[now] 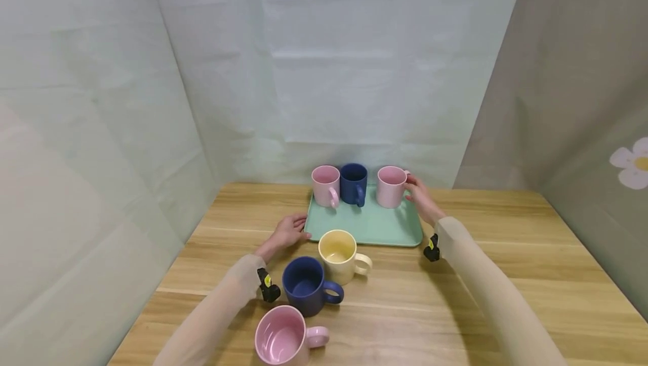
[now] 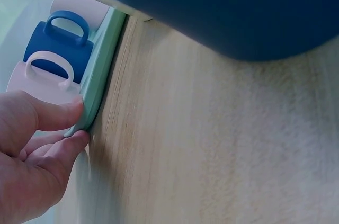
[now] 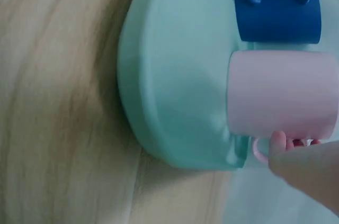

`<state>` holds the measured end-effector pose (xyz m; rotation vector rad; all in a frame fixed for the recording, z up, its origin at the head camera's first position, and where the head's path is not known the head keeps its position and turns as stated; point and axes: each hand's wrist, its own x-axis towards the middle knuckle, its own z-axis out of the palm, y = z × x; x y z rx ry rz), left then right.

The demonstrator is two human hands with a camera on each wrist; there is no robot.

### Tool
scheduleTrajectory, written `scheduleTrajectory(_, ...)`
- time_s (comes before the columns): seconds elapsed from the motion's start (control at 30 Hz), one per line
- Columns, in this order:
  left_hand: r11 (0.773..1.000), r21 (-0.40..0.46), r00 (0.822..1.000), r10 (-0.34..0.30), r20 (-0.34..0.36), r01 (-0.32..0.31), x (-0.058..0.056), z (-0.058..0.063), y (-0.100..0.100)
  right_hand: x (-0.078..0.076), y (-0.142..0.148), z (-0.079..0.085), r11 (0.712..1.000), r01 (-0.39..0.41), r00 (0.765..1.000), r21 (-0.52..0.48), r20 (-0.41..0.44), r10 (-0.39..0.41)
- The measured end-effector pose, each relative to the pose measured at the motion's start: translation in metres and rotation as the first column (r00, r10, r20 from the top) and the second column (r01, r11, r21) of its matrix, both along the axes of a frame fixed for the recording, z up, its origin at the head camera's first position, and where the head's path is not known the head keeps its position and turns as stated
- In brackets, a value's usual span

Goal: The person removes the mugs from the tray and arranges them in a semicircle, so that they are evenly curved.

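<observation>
My left hand [image 1: 288,232] pinches the left edge of a mint-green tray [image 1: 364,228], thumb on the rim and fingers low against the corner in the left wrist view. At the tray's right side, my right hand [image 1: 421,200] grips the handle of a pink mug [image 1: 390,189]; in the right wrist view the thumb lies by the mug's wall and part of the handle is hidden. Left of that mug on the tray stand a dark blue mug [image 1: 352,183] and another pink mug [image 1: 324,186], side by side with handles toward me.
In front of the tray, a yellow mug [image 1: 336,253], a second dark blue mug [image 1: 304,287] and a third pink mug [image 1: 280,338] form a slanting row on the wooden table [image 1: 395,321], handles to the right. Pale cloth [image 1: 329,73] hangs behind the table.
</observation>
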<state>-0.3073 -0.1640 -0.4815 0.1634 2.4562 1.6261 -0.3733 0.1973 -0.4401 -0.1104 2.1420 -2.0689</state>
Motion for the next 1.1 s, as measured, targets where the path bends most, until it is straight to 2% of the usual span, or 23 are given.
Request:
scheduleTrajectory(0.13,1.000,-0.001,1.000,0.002,-0.006,-0.002,0.000,-0.001,-0.001,0.000,0.000,-0.003,0.992,-0.076,0.997,-0.104,0.014,0.078)
scheduleTrajectory(0.27,1.000,0.009,1.000,-0.005,-0.004,0.005,0.003,0.002,-0.002,0.003,-0.004,-0.003,0.983,-0.102,0.995,-0.150,0.007,0.104)
scheduleTrajectory(0.57,1.000,-0.003,1.000,0.011,0.002,-0.011,0.001,0.001,-0.008,0.018,-0.023,-0.001,0.991,-0.081,0.997,-0.110,-0.014,0.080)
scheduleTrajectory(0.67,1.000,-0.001,1.000,0.013,-0.005,-0.013,0.000,0.002,-0.009,0.025,-0.029,-0.001,0.995,-0.074,0.997,-0.064,-0.024,0.072)
scheduleTrajectory(0.73,1.000,-0.004,1.000,0.012,-0.009,-0.012,0.000,0.002,-0.010,0.029,-0.032,-0.001,0.998,-0.046,0.999,-0.035,-0.024,0.045)
scheduleTrajectory(0.83,1.000,-0.007,1.000,0.017,-0.008,-0.017,-0.001,0.002,-0.010,0.031,-0.034,0.000,0.997,0.062,0.997,0.035,-0.054,-0.060)
scheduleTrajectory(0.97,1.000,-0.006,1.000,0.019,-0.012,-0.020,-0.003,0.001,-0.009,0.025,-0.031,0.001,0.973,0.215,0.974,0.086,-0.083,-0.208)
scheduleTrajectory(1.1,1.000,0.003,1.000,0.014,-0.012,-0.014,-0.003,0.000,-0.006,0.017,-0.023,0.000,0.951,0.262,0.965,0.164,-0.052,-0.257)
